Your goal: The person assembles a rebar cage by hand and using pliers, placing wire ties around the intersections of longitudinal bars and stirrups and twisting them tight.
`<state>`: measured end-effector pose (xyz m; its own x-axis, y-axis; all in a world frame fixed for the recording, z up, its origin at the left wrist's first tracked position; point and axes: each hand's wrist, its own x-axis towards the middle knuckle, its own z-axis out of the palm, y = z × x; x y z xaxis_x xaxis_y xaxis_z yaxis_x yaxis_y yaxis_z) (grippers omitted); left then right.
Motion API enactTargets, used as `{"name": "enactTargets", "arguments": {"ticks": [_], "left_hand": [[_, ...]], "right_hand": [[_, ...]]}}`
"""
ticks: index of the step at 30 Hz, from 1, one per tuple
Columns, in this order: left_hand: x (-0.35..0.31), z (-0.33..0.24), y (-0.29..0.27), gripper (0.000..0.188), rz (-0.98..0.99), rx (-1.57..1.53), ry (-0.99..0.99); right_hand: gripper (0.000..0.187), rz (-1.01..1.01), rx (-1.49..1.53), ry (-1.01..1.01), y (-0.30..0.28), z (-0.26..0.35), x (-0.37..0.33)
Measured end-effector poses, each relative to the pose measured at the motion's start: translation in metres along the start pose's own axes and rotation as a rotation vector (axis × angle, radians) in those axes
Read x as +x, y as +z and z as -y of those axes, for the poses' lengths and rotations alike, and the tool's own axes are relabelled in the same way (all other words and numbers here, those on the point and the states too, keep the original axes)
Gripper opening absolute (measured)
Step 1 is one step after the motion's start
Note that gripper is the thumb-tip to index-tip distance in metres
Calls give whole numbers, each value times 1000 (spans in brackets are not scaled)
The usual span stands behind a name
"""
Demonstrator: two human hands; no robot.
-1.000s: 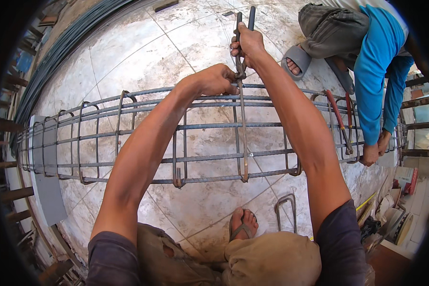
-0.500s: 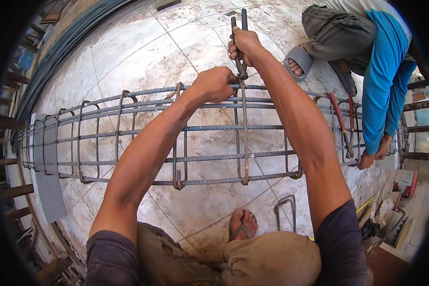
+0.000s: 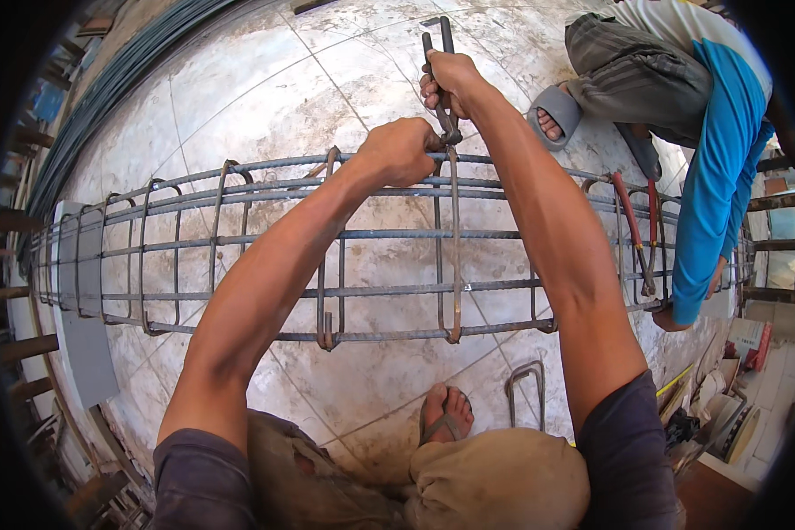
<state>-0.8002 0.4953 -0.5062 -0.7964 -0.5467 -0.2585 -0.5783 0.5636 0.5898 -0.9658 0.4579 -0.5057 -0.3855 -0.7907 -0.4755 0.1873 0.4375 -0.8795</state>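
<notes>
The long cage of ribbed grey steel bars (image 3: 389, 290) stretches across the pale, stained tile floor (image 3: 362, 397) in front of the person, and the work sits on its far top edge, where a rust-brown bent steel stirrup (image 3: 456, 238) meets the outermost bar (image 3: 475, 160). The right hand (image 3: 450, 78) is wrapped round the handles of dark metal pincers (image 3: 451, 138), whose head sits at that corner; the left hand (image 3: 402, 152) is curled at the bar just beside it, though what its fingers may pinch is hidden. To do this well, I would keep the pincers' head tight on the crossing, grip evenly so that nothing slips, and turn from the wrist rather than haul on the cage. The left hand should steady the stirrup square to the bars with its fingertips clear of the jaws. Over-twisting could snap any thin wire there, if wire is being worked.
</notes>
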Motion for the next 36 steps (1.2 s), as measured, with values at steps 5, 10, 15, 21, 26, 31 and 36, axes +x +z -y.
{"name": "enactTargets", "arguments": {"ticks": [5,10,15,21,26,31,36], "left_hand": [[-2,-3,-1,36,-1,22,-28],[-1,1,-4,37,46,-19,-17],[2,0,0,44,77,9,-58],[-15,7,-96,54,-19,-259,2],[61,-18,-125,84,-621,-93,-160],[141,-42,-86,73,-637,-486,-288],[153,-16,-94,46,-531,-964,-232]], "right_hand": [[35,-13,-1,-8,1,0,2],[36,-66,10,-19,-1,-3,3],[38,-96,-12,-50,2,-2,-2],[45,-264,-385,-221,13,6,-12],[42,-352,-466,-403,19,5,-18],[53,-292,-492,-732,14,2,-27],[74,-348,-567,-464,8,8,-31]]}}
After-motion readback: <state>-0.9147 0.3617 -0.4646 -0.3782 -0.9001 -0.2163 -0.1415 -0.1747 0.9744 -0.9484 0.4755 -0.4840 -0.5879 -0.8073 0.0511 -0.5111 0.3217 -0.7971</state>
